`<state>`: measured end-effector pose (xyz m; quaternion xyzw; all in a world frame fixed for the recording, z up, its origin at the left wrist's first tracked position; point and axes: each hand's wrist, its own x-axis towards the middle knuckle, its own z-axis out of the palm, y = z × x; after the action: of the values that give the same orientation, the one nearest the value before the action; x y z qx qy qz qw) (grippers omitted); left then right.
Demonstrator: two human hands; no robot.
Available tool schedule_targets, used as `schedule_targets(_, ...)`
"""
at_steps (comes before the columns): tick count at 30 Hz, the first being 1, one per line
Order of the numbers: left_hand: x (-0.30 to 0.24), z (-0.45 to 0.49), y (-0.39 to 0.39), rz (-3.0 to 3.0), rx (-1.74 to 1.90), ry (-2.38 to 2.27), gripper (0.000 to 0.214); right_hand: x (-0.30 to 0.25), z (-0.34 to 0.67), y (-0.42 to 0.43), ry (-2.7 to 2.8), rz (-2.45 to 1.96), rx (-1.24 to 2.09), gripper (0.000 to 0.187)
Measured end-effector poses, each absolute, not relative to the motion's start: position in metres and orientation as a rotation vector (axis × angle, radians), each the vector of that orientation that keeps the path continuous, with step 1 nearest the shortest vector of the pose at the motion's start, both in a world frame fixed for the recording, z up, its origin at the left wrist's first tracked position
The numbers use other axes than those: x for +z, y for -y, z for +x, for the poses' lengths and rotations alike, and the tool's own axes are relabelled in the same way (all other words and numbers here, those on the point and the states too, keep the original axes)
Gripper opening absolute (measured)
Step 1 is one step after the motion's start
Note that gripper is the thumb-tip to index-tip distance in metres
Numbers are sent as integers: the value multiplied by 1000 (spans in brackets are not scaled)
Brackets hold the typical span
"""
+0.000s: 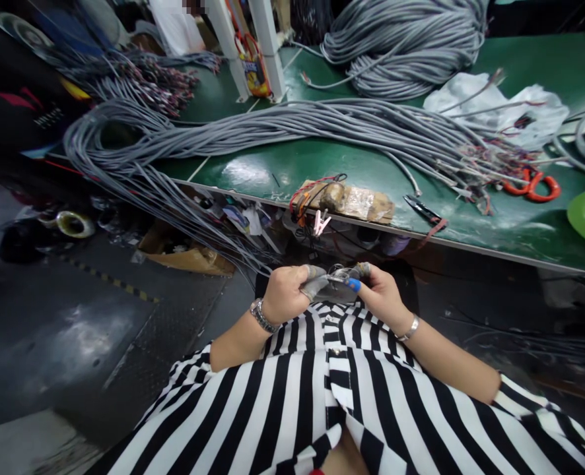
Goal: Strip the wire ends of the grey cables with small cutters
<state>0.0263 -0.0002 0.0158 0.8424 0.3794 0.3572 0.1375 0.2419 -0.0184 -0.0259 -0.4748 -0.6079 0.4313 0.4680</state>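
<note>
Two grips clamp one cable end [341, 277]: your left hand [283, 295] and right hand [384, 298] pinch it. Wire-end handling appears underway; the next move needs steady fingers.

A green workbench [282, 165] carries a long bundle of grey cables [273, 128], a grey cable coil [401, 46], a white plastic bag [495, 105], red-handled scissors [533, 186] and a taped block [356, 201]. A pink clip [321, 224] hangs at its edge.

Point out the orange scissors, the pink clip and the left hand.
orange scissors [530, 186]: head view, where the two handle loops meet.
pink clip [321, 223]: head view, on its middle.
left hand [283, 295]: head view, on its back, pinching a cable end [339, 278].
</note>
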Motion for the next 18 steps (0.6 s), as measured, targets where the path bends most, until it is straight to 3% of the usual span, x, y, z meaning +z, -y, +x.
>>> schedule_targets(4, 14, 31, 2, 2330, 1044, -1094, 16, -31, 232, 20, 1284, -1121, 1268, 29)
schedule_targets(8, 9, 34, 7, 2493, 1062, -1172, 17, -32, 228, 21, 1237, -1215, 1236, 25)
schedule_targets(12, 5, 34, 8, 2559, 1049, -1188, 19, -24, 234, 21, 1453, -1311, 971, 16)
schedule_targets(18, 13, 31, 0, 2061, 954, -1143, 13, -5, 248, 22, 1974, -1084, 392, 6)
